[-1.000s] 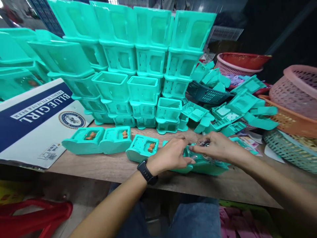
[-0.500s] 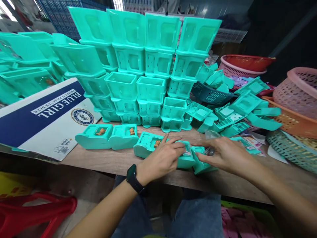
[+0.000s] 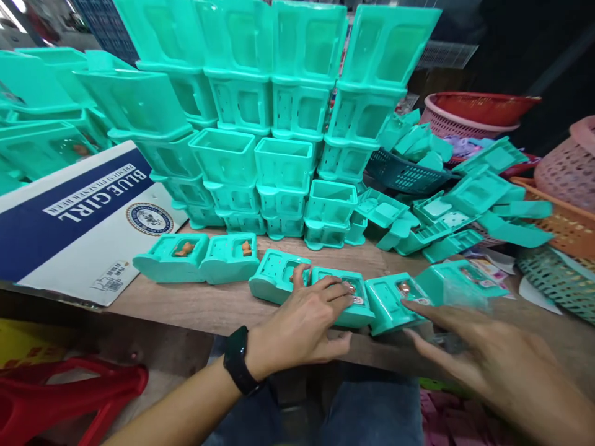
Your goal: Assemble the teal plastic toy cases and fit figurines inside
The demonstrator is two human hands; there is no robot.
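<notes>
My left hand point(image 3: 311, 319), with a black watch at the wrist, lies over a turquoise plastic box point(image 3: 341, 316). Its fingers are spread, some touching the box top near a small brown figure and label; one reaches toward the neighbouring turquoise box point(image 3: 274, 275). My right hand point(image 3: 493, 353) is blurred, thumb and forefinger apart beside another turquoise box point(image 3: 390, 306) that holds a small brown figure point(image 3: 404, 288). Clear plastic point(image 3: 465, 294) shows at my right fingers and seems held there; its shape is hard to make out. One more turquoise box point(image 3: 434, 282) lies beyond it.
Two turquoise boxes point(image 3: 170, 263) with figures lie left, near a Blue Girl carton point(image 3: 88, 217). Behind stand stacked turquoise boxes point(image 3: 283, 161). Loose turquoise parts point(image 3: 478, 192) and baskets point(image 3: 558, 260) crowd the right. A red stool point(image 3: 69, 396) stands below the table edge.
My right hand has moved right and toward me, with the clear plastic moving along, uncovering the box and its figure. My left hand has shifted slightly, its fingers more spread. The view has moved closer.
</notes>
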